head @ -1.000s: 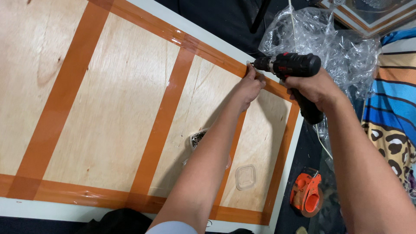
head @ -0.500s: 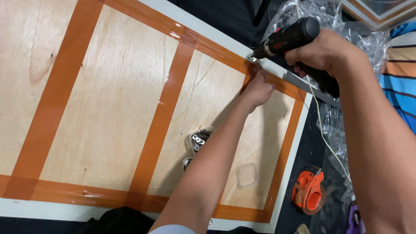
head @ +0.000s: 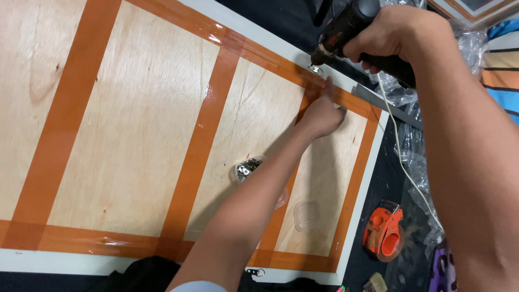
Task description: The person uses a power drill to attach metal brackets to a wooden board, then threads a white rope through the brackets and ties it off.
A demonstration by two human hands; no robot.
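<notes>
Plywood panel (head: pixel 135 124): lying flat, pale wood grain crossed by glossy orange-brown tape bands (head: pixel 200 146), a white frame edge (head: pixel 359 213) running along its right and near sides.

Right hand (head: pixel 403 32): wrapping closed around a dark power drill (head: pixel 346 30), the bit pointing down at a small metal ring fitting (head: pixel 315 68) on the panel's far edge.

Left hand (head: pixel 321 113): pressing flat on the taped band just beside that fitting, fingers extended, gripping nothing.

Small clear container of metal hardware (head: pixel 247 168): sitting mid-panel, partly hidden by the left forearm.

Empty clear lid (head: pixel 306 216): lying toward the near right corner.

Orange tape dispenser (head: pixel 384 232): resting on the dark floor off the right edge.

Crumpled clear plastic wrap (head: pixel 411 146) and a thin white cord (head: pixel 403 157): trailing beside it.
</notes>
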